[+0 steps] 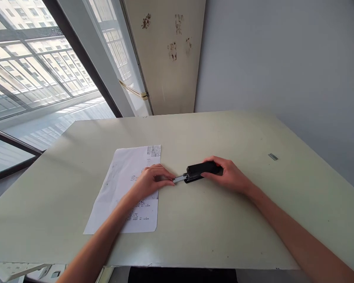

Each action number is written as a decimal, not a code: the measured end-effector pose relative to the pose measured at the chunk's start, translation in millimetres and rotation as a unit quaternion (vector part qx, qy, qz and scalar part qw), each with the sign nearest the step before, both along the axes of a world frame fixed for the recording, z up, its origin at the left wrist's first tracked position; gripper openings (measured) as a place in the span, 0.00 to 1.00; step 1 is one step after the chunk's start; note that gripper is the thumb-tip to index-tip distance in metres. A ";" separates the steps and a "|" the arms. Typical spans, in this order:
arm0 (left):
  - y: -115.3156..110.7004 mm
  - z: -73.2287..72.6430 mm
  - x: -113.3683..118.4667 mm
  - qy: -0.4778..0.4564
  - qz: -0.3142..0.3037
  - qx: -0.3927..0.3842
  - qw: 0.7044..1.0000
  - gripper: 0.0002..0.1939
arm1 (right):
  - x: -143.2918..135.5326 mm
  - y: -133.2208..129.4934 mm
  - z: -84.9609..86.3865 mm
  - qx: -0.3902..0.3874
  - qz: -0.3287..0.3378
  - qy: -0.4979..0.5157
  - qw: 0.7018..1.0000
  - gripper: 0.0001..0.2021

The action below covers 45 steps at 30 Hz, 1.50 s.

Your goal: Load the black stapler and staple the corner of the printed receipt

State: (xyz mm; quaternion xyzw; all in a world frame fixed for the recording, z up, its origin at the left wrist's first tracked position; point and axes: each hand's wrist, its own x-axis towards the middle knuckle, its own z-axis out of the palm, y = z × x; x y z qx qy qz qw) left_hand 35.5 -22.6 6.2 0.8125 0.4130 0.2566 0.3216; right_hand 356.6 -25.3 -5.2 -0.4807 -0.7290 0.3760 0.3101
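Observation:
A black stapler [199,169] is held above the middle of the table, its front end toward the left. My right hand [226,174] is closed around its rear half, thumb on the near side. From its front sticks out a silver metal staple tray [180,178]. The fingertips of my left hand [155,181] pinch the outer end of that tray. Beneath my left hand and forearm lies a printed white sheet of paper [118,177], partly covered by them. Whether staples sit in the tray is too small to tell.
A small grey strip, apparently staples [273,157], lies on the right of the pale table [224,232]. Behind the table are a grey wall [268,55], a stained panel [168,78] and a window [38,67] at left. White items [26,271] show below the front edge.

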 end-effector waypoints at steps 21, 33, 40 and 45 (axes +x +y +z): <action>-16.2 -5.3 21.3 0.044 -0.075 0.078 0.993 0.22 | -32.3 -23.6 2.1 -0.053 0.077 0.068 0.993 0.11; 75.4 6.2 -90.0 0.193 0.218 0.157 0.944 0.22 | -17.7 -11.8 -2.9 -0.028 -0.036 0.030 0.999 0.18; 45.6 -9.4 -68.8 0.194 0.201 0.154 0.948 0.23 | -6.5 -6.5 -6.4 -0.001 -0.028 0.019 0.999 0.20; 27.3 -9.5 -47.2 0.166 0.171 0.131 0.962 0.22 | -3.2 -7.0 -6.6 -0.012 -0.032 0.022 0.999 0.22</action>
